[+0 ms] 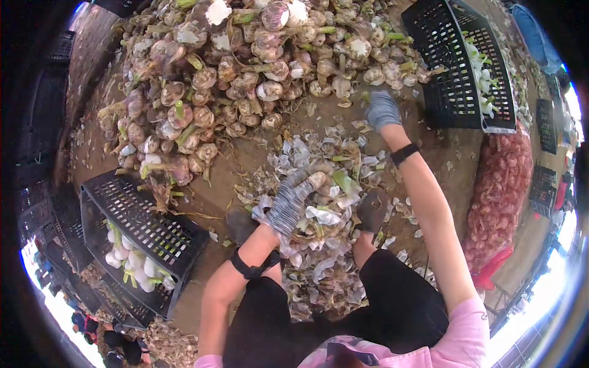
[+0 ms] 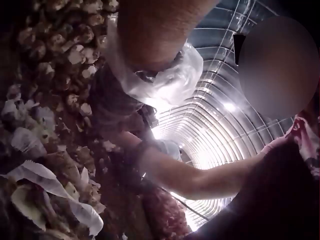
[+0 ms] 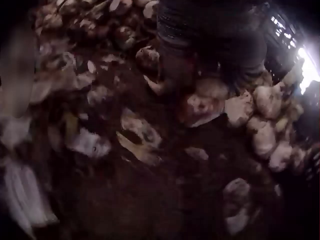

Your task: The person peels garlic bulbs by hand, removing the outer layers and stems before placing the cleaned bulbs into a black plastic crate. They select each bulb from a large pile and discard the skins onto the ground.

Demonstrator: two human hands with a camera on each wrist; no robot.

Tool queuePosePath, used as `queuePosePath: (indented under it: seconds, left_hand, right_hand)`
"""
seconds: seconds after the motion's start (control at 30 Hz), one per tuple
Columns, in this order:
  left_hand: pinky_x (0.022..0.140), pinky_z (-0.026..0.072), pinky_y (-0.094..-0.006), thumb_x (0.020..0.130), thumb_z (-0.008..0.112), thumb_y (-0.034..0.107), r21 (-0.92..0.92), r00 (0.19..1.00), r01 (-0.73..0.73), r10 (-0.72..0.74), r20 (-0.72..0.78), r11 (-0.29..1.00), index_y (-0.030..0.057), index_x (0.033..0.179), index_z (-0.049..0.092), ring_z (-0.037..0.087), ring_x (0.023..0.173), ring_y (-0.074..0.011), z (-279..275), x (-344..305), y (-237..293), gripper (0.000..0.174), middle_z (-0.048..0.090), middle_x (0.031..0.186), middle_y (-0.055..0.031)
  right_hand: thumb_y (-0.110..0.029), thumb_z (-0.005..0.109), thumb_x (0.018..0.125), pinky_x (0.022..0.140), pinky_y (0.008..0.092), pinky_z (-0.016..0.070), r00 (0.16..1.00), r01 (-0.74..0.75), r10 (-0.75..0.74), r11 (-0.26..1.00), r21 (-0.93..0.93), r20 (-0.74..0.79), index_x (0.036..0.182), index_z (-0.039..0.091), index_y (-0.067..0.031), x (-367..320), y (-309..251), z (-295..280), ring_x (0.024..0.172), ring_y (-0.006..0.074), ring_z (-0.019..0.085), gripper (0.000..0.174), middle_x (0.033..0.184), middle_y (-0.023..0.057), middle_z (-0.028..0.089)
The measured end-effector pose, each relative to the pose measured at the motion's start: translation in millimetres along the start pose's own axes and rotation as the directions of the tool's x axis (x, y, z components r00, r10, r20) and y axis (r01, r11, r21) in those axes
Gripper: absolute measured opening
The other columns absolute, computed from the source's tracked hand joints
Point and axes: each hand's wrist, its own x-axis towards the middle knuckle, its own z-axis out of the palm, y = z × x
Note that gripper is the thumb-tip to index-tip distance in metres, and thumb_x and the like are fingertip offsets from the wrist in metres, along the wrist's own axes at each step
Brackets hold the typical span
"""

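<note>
We see the garlic heap [image 1: 264, 73] ahead of both hands, spreading left from our right hand [image 1: 383, 110]. That arm reaches forward, elbow nearly straight, gloved fingers low beside the heap's edge; we cannot tell whether they pinch a bulb. Our left hand [image 1: 287, 205], elbow bent, angles forward and right above the peelings [image 1: 325, 270], its grip unclear to us. Left of it tilts a crate of trimmed garlic [image 1: 147, 211]; just right of our right hand stands another black crate [image 1: 442, 67], with a red net sack [image 1: 500, 196] behind and to the right.
</note>
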Motion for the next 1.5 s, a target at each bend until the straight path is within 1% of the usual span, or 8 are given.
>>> queuePosePath:
  seconds: [0.17, 0.23, 0.43, 1.1, 1.17, 1.3, 1.33, 1.5]
  left_hand:
    - [0.068, 0.0481, -0.0214, 0.087, 0.054, 0.014, 0.099, 0.998, -0.035, 0.041, -0.056, 0.994, 0.0051, 0.110, 0.057, 0.055, 0.080, -0.0066, -2.8, 1.4, 0.7, 0.025, 0.060, 0.089, -0.0005]
    - [0.074, 0.0481, -0.0232, 0.084, 0.058, 0.012, 0.154, 0.988, -0.115, 0.130, -0.089, 0.981, 0.0036, 0.116, 0.052, 0.055, 0.088, -0.0099, -2.9, 7.4, -4.7, 0.034, 0.059, 0.099, -0.0047]
    - [0.095, 0.0395, -0.0319, 0.073, 0.071, 0.009, 0.489, 0.822, -0.504, 0.569, 0.021, 0.712, 0.0030, 0.128, 0.039, 0.045, 0.112, -0.0174, 8.7, 15.3, 5.3, 0.065, 0.045, 0.125, -0.0075]
    - [0.071, 0.0509, -0.0310, 0.092, 0.035, 0.042, -0.004, 0.905, -0.348, 0.335, -0.263, 0.938, 0.0047, 0.109, 0.051, 0.059, 0.083, -0.0201, -23.0, 19.4, -0.7, 0.043, 0.058, 0.098, -0.0070]
    - [0.066, 0.0525, -0.0333, 0.091, 0.039, 0.043, -0.262, 0.956, 0.089, -0.156, -0.247, 0.961, 0.0028, 0.103, 0.054, 0.061, 0.076, -0.0215, -46.7, 27.1, 1.9, 0.045, 0.061, 0.091, -0.0103]
    - [0.054, 0.0499, -0.0238, 0.086, 0.045, 0.053, -0.183, 0.963, 0.216, -0.240, -0.121, 0.959, 0.0096, 0.102, 0.059, 0.061, 0.067, -0.0134, -53.1, 39.7, 5.1, 0.048, 0.064, 0.084, -0.0040]
    - [0.063, 0.0514, -0.0315, 0.086, 0.041, 0.054, -0.127, 0.946, 0.132, -0.163, -0.281, 0.983, 0.0049, 0.093, 0.061, 0.061, 0.069, -0.0181, -34.2, 24.4, 19.5, 0.053, 0.062, 0.075, -0.0054]
    - [0.079, 0.0458, -0.0262, 0.087, 0.041, 0.053, 0.249, 0.867, -0.351, 0.414, -0.279, 0.903, 0.0020, 0.108, 0.054, 0.057, 0.084, -0.0141, -14.7, 3.2, 4.6, 0.056, 0.060, 0.094, -0.0072]
  right_hand:
    - [-0.027, 0.066, 0.075, 0.067, 0.0374, 0.0479, 0.995, -0.085, 0.092, 0.979, 0.188, -0.031, 0.092, 0.060, -0.0008, -32.1, 31.1, 8.4, 0.077, 0.0310, 0.061, 0.032, 0.086, 0.0167, 0.063]
    - [-0.027, 0.064, 0.079, 0.065, 0.0292, 0.0468, 0.991, -0.134, 0.052, 0.469, 0.873, 0.124, 0.089, 0.061, -0.0002, -58.6, 12.5, 2.7, 0.072, 0.0146, 0.057, 0.029, 0.081, 0.0067, 0.063]
    - [-0.023, 0.063, 0.082, 0.062, 0.0240, 0.0438, 0.960, -0.174, -0.161, 0.298, 0.939, 0.229, 0.090, 0.060, 0.0029, -118.9, -82.4, -57.9, 0.070, 0.0062, 0.050, 0.027, 0.079, 0.0012, 0.059]
    - [-0.017, 0.062, 0.078, 0.065, 0.0300, 0.0461, 0.945, 0.127, -0.322, 0.516, 0.847, 0.055, 0.097, 0.062, -0.0027, -139.1, -115.7, -75.7, 0.070, 0.0151, 0.058, 0.024, 0.079, 0.0092, 0.064]
    - [-0.014, 0.061, 0.076, 0.067, 0.0318, 0.0463, 0.890, 0.236, -0.445, 0.633, 0.738, 0.097, 0.101, 0.062, -0.0031, -142.9, -123.1, -89.9, 0.072, 0.0190, 0.060, 0.027, 0.080, 0.0113, 0.064]
    - [-0.013, 0.059, 0.074, 0.069, 0.0318, 0.0467, 0.880, 0.262, -0.475, 0.470, 0.843, -0.008, 0.102, 0.060, -0.0026, -154.3, -122.3, -66.8, 0.077, 0.0201, 0.060, 0.030, 0.086, 0.0103, 0.063]
    - [-0.010, 0.059, 0.074, 0.074, 0.0310, 0.0465, 0.872, -0.158, -0.361, 0.435, 0.886, 0.332, 0.103, 0.057, -0.0011, -155.5, -118.6, -69.5, 0.082, 0.0176, 0.058, 0.030, 0.091, 0.0087, 0.062]
    - [-0.007, 0.058, 0.078, 0.083, 0.0294, 0.0433, 0.934, -0.153, -0.243, 0.391, 0.907, 0.262, 0.113, 0.049, -0.0010, -152.7, -109.9, -56.5, 0.092, 0.0149, 0.055, 0.037, 0.098, 0.0090, 0.059]
